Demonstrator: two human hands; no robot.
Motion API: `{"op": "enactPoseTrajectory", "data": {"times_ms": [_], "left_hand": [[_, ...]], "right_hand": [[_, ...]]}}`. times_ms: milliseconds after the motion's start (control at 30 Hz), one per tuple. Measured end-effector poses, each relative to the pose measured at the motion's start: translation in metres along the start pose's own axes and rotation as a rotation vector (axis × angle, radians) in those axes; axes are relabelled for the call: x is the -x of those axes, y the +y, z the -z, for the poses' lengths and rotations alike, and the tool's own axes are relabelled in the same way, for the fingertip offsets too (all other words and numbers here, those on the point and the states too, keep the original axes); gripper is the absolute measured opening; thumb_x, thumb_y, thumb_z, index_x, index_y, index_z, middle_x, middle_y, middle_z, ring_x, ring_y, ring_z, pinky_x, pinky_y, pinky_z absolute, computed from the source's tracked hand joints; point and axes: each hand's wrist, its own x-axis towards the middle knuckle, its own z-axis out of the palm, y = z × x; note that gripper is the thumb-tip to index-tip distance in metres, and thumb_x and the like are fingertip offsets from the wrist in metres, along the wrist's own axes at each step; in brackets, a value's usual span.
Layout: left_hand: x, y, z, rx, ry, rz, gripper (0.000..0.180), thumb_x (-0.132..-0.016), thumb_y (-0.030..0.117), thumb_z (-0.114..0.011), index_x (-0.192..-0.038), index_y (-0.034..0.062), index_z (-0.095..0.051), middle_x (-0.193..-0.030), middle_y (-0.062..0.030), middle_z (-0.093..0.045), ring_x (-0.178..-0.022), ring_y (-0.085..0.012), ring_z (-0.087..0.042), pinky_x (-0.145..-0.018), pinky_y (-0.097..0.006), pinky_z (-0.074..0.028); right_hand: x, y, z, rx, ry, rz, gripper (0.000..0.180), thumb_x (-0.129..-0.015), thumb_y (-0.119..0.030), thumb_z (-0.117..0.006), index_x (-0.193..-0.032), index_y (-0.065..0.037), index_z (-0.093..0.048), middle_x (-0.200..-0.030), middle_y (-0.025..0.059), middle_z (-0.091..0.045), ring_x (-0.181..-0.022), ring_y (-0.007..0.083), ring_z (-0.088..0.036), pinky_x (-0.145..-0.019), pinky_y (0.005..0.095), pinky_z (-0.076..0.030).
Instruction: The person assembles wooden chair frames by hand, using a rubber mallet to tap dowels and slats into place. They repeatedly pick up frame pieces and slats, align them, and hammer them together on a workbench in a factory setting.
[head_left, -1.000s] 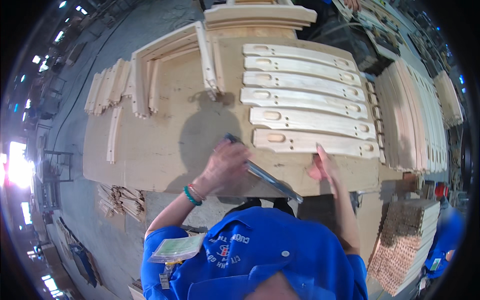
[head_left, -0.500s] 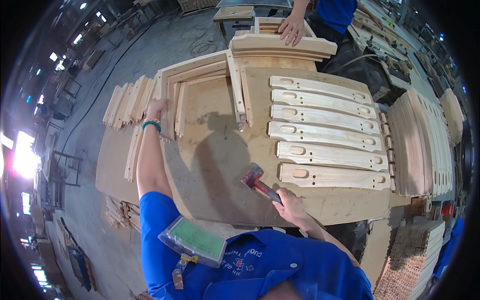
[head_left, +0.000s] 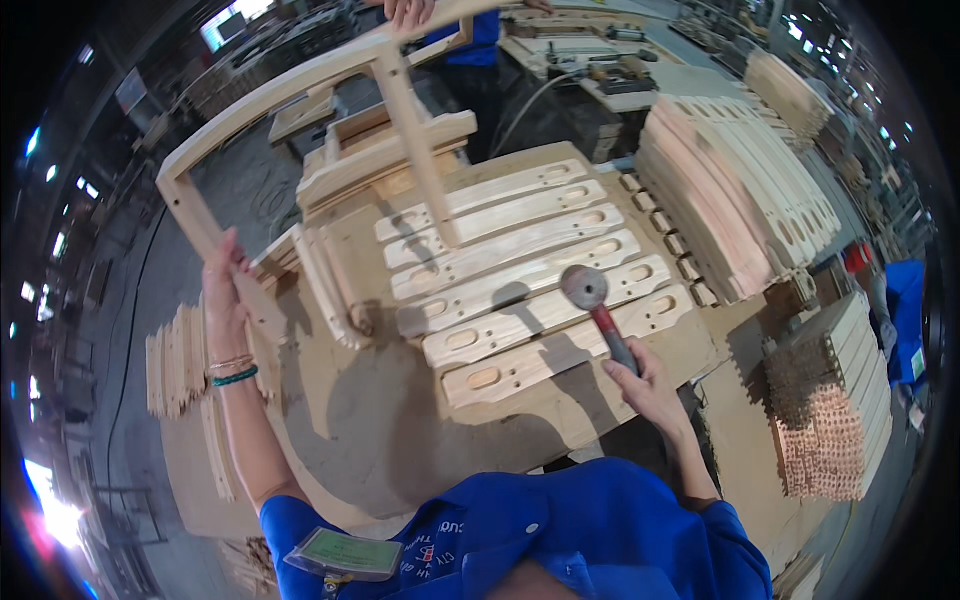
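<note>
My left hand point(head_left: 228, 285) is wrapped round the near leg of a three-sided pale wooden frame point(head_left: 413, 140), which is lifted above the table at the left. The frame's other leg hangs over a row of slotted wooden slats point(head_left: 515, 268). In my right hand point(head_left: 648, 385) is the dark handle of a mallet point(head_left: 585, 288), its round head raised over the near slats. A co-worker's hand point(head_left: 408, 12) is at the frame's far corner; whether it grips the frame I cannot tell.
More frame pieces point(head_left: 325, 285) lie on the brown-covered table point(head_left: 310, 440). Wooden strips point(head_left: 178, 365) are piled at its left edge. Curved slats point(head_left: 700, 205) stand stacked at the right, with another stack of wood point(head_left: 825, 400) nearer me. A co-worker stands across the table.
My left hand has raised the frame off the table. The mallet has moved up and right, over the slats. My view has turned, and the co-worker's hand has left the far wooden piece.
</note>
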Motion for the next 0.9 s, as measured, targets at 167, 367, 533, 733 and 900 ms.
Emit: {"op": "enactPoseTrajectory", "data": {"times_ms": [167,367,533,733,900], "left_hand": [[-0.031,-0.070,-0.166,-0.068,-0.171,-0.200,0.023,-0.082,0.019,-0.070,-0.097,0.0065,-0.058,-0.076,0.0016,-0.053,-0.063,-0.0079,-0.050,-0.054,-0.024,-0.042],[-0.076,-0.139,-0.250,-0.155,-0.231,-0.294,0.016,-0.080,0.008,-0.059,-0.093,0.0085,-0.050,-0.073,0.0028,-0.046,-0.062,-0.0063,-0.042,-0.056,-0.024,-0.035],[-0.100,-0.168,-0.260,-0.225,-0.190,-0.279,0.011,-0.079,0.009,-0.056,-0.087,0.0095,-0.048,-0.072,0.0036,-0.043,-0.065,-0.0053,-0.039,-0.057,-0.023,-0.033],[-0.116,-0.189,-0.253,-0.219,-0.195,-0.212,0.011,-0.080,0.010,-0.057,-0.087,0.0096,-0.048,-0.072,0.0033,-0.044,-0.064,-0.0062,-0.041,-0.058,-0.024,-0.035],[-0.126,-0.196,-0.240,-0.300,-0.209,-0.312,0.013,-0.083,0.007,-0.056,-0.092,0.0098,-0.048,-0.079,0.0042,-0.044,-0.069,-0.0052,-0.041,-0.061,-0.022,-0.034]], "right_hand": [[0.007,0.028,0.073,-0.048,0.219,-0.105,0.017,-0.089,-0.020,-0.062,-0.094,-0.005,-0.056,-0.064,-0.0069,-0.043,-0.053,0.0026,-0.040,-0.047,0.0210,-0.032],[0.015,0.063,0.121,-0.101,0.359,-0.141,0.019,-0.090,-0.023,-0.062,-0.092,-0.006,-0.055,-0.063,-0.0071,-0.043,-0.050,0.0022,-0.039,-0.044,0.0199,-0.030],[-0.005,0.075,0.140,-0.173,0.359,-0.181,0.021,-0.091,-0.025,-0.062,-0.090,-0.007,-0.052,-0.061,-0.0056,-0.044,-0.045,0.0022,-0.038,-0.039,0.0200,-0.029],[-0.041,0.076,0.141,-0.187,0.315,-0.175,0.020,-0.092,-0.025,-0.061,-0.092,-0.007,-0.051,-0.061,-0.0052,-0.044,-0.041,0.0016,-0.036,-0.036,0.0194,-0.027],[-0.072,0.050,0.124,-0.257,0.174,-0.228,0.017,-0.093,-0.022,-0.060,-0.095,-0.007,-0.051,-0.060,-0.0047,-0.044,-0.040,0.0017,-0.036,-0.035,0.0190,-0.026]]}}
